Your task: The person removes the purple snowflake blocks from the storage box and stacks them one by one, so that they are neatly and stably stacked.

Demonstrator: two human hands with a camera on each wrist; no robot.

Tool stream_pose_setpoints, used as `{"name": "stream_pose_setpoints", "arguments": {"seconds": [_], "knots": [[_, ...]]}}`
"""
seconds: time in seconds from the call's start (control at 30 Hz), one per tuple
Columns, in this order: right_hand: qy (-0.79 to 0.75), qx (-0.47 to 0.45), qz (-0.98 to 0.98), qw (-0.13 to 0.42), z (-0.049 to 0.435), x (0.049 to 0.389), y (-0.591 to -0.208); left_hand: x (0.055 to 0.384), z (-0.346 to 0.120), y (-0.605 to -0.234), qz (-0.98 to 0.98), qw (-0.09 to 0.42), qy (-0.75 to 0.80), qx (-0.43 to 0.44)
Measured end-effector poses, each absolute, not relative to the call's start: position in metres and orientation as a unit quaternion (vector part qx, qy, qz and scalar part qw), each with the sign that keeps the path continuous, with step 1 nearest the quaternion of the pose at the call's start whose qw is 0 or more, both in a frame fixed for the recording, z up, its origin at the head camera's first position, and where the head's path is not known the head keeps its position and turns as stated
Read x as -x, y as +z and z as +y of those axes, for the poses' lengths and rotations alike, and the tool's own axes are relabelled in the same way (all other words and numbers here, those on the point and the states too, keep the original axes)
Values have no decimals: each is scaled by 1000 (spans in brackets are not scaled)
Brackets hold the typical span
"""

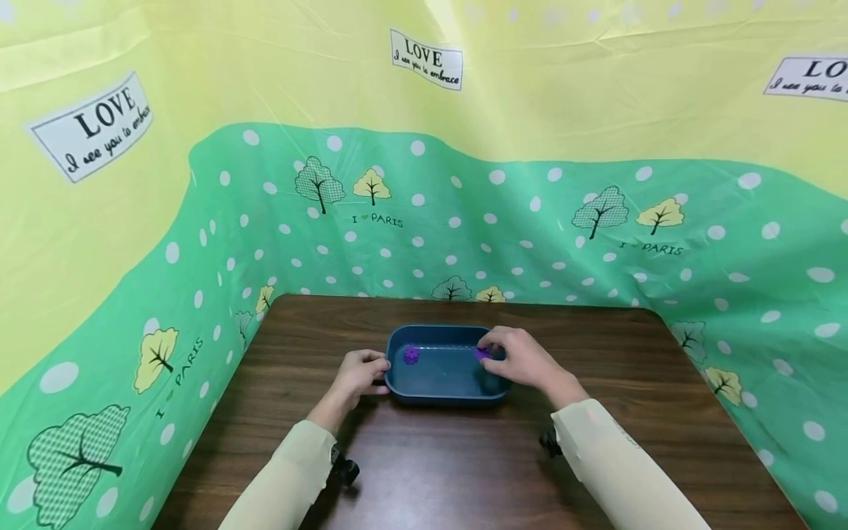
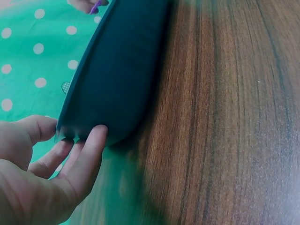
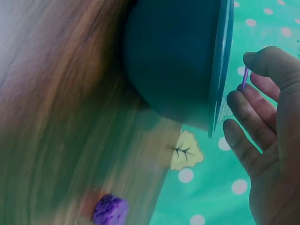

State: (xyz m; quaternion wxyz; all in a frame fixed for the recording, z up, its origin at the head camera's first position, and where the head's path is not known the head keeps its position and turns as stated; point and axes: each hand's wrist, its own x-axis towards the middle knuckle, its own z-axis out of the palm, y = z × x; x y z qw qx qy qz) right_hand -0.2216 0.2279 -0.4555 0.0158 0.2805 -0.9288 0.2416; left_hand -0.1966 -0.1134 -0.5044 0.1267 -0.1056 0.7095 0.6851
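A dark blue rectangular tray [image 1: 440,401] with rounded corners stands on the wooden table. At its left end my left hand [image 1: 359,374] grips the wall, thumb at the rim and fingers against the outside, as the left wrist view shows. My right hand [image 1: 520,358] is over the tray's right end. Between its thumb and fingertips it pinches a thin purple piece [image 3: 246,77], held edge-on above the rim in the right wrist view. A purple flower-shaped piece [image 1: 411,355] lies inside the tray near the left end.
In the right wrist view a lumpy purple thing [image 3: 110,209] sits on the table beyond the tray's right end; my right hand hides that spot from the head view. Brown tabletop [image 1: 424,464] surrounds the tray, and a patterned green and yellow curtain [image 1: 503,221] hangs behind.
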Motion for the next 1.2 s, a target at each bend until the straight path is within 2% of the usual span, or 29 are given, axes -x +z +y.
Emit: {"name": "stream_pose_setpoints", "arguments": {"seconds": [0.77, 1.2], "knots": [[223, -225, -947, 58, 292, 210, -464, 196, -113, -504, 715, 125, 679, 110], [199, -185, -961, 44, 328, 205, -479, 195, -113, -502, 709, 127, 685, 112]]}}
